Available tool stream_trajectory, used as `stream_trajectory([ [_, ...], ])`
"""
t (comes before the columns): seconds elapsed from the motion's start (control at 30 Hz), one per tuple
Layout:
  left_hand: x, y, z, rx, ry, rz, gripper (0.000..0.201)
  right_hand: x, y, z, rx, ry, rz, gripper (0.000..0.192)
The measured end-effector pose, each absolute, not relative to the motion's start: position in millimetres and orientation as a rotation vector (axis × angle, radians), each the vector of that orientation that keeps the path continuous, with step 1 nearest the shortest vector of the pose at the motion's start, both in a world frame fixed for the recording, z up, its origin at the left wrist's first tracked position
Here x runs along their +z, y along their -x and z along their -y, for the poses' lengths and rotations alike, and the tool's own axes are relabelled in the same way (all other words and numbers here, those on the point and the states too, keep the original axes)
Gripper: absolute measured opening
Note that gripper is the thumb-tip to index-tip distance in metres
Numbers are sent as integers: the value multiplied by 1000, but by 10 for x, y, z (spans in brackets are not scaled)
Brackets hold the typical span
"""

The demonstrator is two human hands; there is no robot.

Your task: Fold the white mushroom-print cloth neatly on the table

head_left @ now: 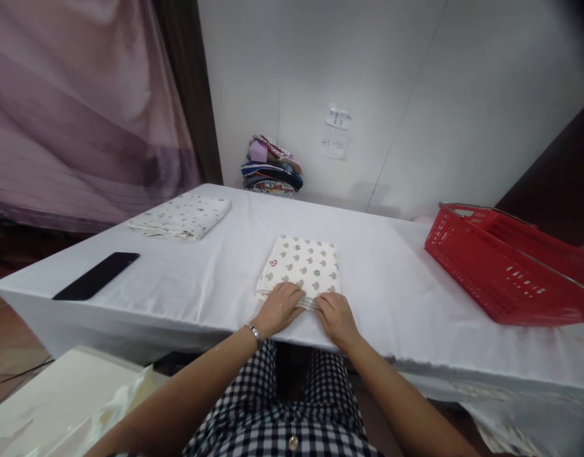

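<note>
2 hands rest on the near edge of a folded patterned cloth [301, 266] lying on the white table [387, 279]. Left hand [278, 308] and right hand [337, 317] sit close together, fingers curled gripping the cloth's hem. Red basket [501, 273] stands well apart, right; black phone [96, 275] left.

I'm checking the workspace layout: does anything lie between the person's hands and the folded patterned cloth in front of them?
Nothing visible does. The left hand and right hand both rest directly on the near edge of the folded white cloth with grey and green prints, on the white-covered table.
</note>
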State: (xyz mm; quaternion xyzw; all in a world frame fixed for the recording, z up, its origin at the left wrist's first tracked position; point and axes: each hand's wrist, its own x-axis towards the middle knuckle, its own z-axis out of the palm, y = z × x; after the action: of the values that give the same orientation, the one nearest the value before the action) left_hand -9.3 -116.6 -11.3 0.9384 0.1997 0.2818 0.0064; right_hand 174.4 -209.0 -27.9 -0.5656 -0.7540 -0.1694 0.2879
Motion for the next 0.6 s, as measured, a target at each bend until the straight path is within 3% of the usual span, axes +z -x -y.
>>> stream_trajectory([
  [0.27, -134, -152, 1120, 811, -2986, -772, 8, -256, -1904, 1955, -538, 1640, 2064, 18],
  [0.6, -110, -106, 1211, 844, -2934, -855, 11, -90, -1856, 1972, -305, 1700, 2072, 20],
])
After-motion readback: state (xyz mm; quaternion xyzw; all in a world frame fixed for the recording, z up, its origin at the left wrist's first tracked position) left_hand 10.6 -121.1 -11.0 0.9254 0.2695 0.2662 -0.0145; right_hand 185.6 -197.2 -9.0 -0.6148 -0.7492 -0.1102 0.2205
